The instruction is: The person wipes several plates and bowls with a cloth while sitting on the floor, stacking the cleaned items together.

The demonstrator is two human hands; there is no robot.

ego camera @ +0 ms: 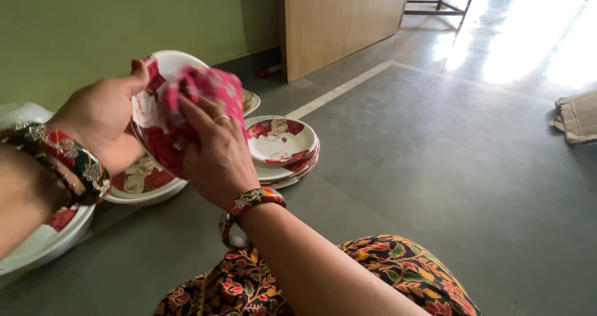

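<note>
My left hand (pixel 102 120) grips the rim of a white plate with red flowers (pixel 171 64), held tilted above the floor. My right hand (pixel 214 151) presses a pink cloth (pixel 208 86) against the plate's face. Both wrists wear coloured bangles. My knee in a dark floral fabric (pixel 373 272) shows at the bottom.
A stack of small flowered bowls and plates (pixel 283 145) sits on the grey floor just right of my hands. More flowered plates (pixel 140 188) lie under my hands and a white plate (pixel 43 241) at the left. Green wall, wooden door (pixel 336 17), cardboard (pixel 578 117) at the right.
</note>
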